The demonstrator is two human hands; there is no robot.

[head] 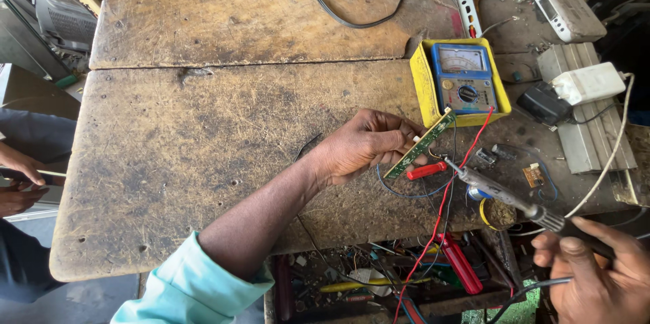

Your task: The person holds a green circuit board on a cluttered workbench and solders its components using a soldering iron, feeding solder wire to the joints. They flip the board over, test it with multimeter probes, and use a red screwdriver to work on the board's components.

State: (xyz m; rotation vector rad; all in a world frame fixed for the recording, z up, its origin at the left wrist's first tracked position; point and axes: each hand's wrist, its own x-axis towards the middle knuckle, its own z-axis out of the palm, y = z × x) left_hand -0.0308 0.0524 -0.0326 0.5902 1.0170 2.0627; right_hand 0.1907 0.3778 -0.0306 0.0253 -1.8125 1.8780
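i see my left hand point(365, 144) raised over the wooden workbench point(203, 148), fingers pinched closed on a narrow green circuit board point(421, 144). the board's long axis runs on a slant, its upper end near the lower right corner of the yellow meter point(460, 80), its lower end down toward the red probe handle point(426, 170) lying just below it. my thumb and fingertips grip the board about midway along its length.

my right hand point(596, 273) sits low at the right edge, fingers wrapped closed around the handle of a soldering iron point(504, 195). the iron's shaft points up and to the left, its tip just beside the lower half of the board; from this view i cannot tell whether tip and board touch. the right hand is well apart from the board; only the iron's tip bridges that distance, while the left hand is directly on it.

a thin red wire point(447, 202) crosses between board and iron, running from the meter down to the cluttered shelf below. a white adapter point(588, 83) and grey box point(565, 7) lie at the far right. another person's hands point(17, 182) rest at the left edge, apart from mine.
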